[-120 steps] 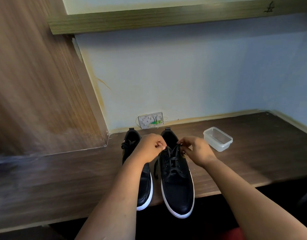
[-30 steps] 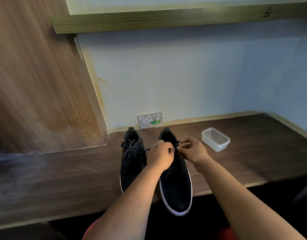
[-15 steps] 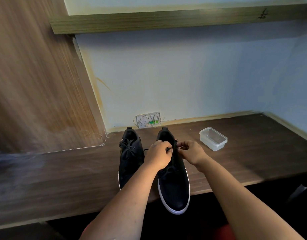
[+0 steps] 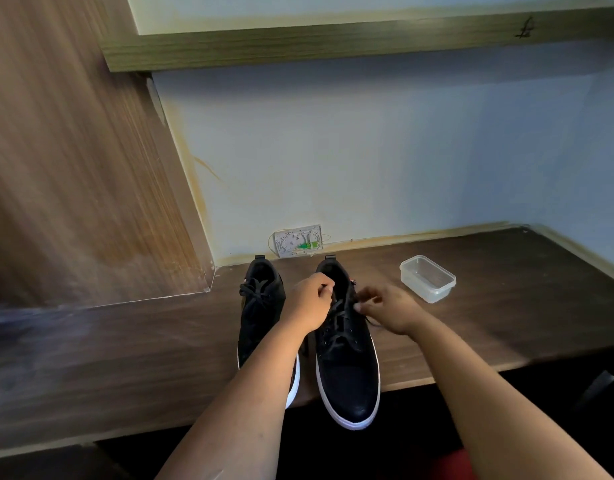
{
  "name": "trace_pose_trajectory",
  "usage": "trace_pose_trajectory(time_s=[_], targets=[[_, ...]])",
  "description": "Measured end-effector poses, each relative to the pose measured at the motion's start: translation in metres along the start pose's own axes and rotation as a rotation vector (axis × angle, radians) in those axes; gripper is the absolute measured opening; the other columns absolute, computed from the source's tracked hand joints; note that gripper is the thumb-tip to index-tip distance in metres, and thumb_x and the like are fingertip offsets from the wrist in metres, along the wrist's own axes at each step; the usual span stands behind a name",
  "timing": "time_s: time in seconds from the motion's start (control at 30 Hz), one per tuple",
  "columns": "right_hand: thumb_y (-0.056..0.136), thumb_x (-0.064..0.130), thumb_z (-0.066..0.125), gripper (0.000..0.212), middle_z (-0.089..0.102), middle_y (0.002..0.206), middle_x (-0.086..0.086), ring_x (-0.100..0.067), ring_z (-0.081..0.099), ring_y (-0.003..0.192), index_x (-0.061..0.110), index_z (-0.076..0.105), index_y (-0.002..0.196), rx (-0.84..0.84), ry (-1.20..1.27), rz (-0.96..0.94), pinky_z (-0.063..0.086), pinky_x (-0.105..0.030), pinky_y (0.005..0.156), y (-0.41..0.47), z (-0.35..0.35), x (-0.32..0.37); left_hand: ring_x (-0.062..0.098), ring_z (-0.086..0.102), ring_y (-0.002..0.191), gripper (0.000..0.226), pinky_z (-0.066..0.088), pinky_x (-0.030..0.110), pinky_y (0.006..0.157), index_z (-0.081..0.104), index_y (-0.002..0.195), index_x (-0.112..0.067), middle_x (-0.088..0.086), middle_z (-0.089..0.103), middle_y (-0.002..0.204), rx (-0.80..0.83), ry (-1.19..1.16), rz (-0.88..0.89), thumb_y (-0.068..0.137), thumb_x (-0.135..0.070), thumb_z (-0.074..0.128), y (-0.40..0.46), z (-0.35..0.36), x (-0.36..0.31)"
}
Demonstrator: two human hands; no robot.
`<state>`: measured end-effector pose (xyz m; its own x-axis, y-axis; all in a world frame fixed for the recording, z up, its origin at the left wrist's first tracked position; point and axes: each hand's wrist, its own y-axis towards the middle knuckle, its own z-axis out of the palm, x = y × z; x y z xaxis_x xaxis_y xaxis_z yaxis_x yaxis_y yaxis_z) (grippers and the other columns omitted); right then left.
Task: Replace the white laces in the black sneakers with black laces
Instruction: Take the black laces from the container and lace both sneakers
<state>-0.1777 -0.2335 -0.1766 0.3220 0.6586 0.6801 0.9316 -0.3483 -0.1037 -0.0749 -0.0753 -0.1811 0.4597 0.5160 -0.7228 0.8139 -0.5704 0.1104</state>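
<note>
Two black sneakers with white soles stand side by side on the dark wooden desk (image 4: 506, 306), toes toward me. The left sneaker (image 4: 260, 313) carries a tied black lace. The right sneaker (image 4: 347, 362) is threaded with a black lace (image 4: 336, 327), and its toe hangs over the desk's front edge. My left hand (image 4: 309, 303) is curled over the right sneaker's tongue, pinching the lace at the top. My right hand (image 4: 388, 306) pinches the other lace end at the shoe's right side. No white laces are in view.
A small transparent plastic container (image 4: 427, 278) sits on the desk to the right of the shoes. A white wall socket (image 4: 298, 240) with exposed wiring is behind them. A wooden panel (image 4: 73, 168) rises on the left and a shelf (image 4: 333, 43) runs overhead.
My hands have drawn apart over the right sneaker: the right hand moved out to the shoe's right side, the left hand stayed at the tongue. The shoes have not moved.
</note>
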Motion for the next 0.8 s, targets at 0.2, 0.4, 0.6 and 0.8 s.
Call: trace_pose_trajectory(time_s=[0.2,0.4,0.6,0.8], targets=[[0.091,0.026,0.065,0.009,0.064,0.086,0.005,-0.014,0.059,0.084,0.018,0.066,0.09,-0.064,-0.056,-0.057,0.043,-0.026,0.07,0.002,0.002,-0.002,0.016,0.058,0.097,0.019,0.047,0.028,0.083,0.06,0.114,-0.024,0.0,0.062,0.111,-0.032,0.02,-0.028,0.099,-0.026,0.047,0.0,-0.008,0.003],[0.086,0.03,0.07,0.012,0.066,0.087,-0.007,-0.023,0.055,0.08,0.02,0.064,0.08,-0.371,-0.157,0.383,0.041,-0.025,0.07,0.002,-0.053,-0.06,0.019,0.057,0.099,0.018,0.049,0.033,0.086,0.056,0.112,-0.02,0.001,0.06,0.112,-0.021,0.098,-0.03,0.099,-0.029,0.047,0.0,-0.012,0.005],[0.084,0.037,0.071,0.031,0.066,0.107,-0.002,-0.019,0.06,0.096,0.017,0.067,0.107,-0.122,-0.307,0.405,0.046,-0.025,0.075,-0.001,-0.046,-0.065,0.021,0.055,0.087,0.027,0.042,0.032,0.072,0.051,0.092,-0.016,0.0,0.056,0.091,0.041,0.192,-0.065,0.098,-0.042,0.047,-0.002,-0.02,0.001],[0.084,0.035,0.071,0.011,0.063,0.103,0.01,-0.013,0.058,0.099,0.036,0.065,0.093,-0.024,-0.061,-0.046,0.047,-0.026,0.08,0.008,0.0,-0.004,0.017,0.056,0.088,0.023,0.045,0.029,0.076,0.056,0.096,-0.018,-0.003,0.057,0.091,0.167,0.155,-0.041,0.093,-0.041,0.059,-0.007,-0.025,0.003]])
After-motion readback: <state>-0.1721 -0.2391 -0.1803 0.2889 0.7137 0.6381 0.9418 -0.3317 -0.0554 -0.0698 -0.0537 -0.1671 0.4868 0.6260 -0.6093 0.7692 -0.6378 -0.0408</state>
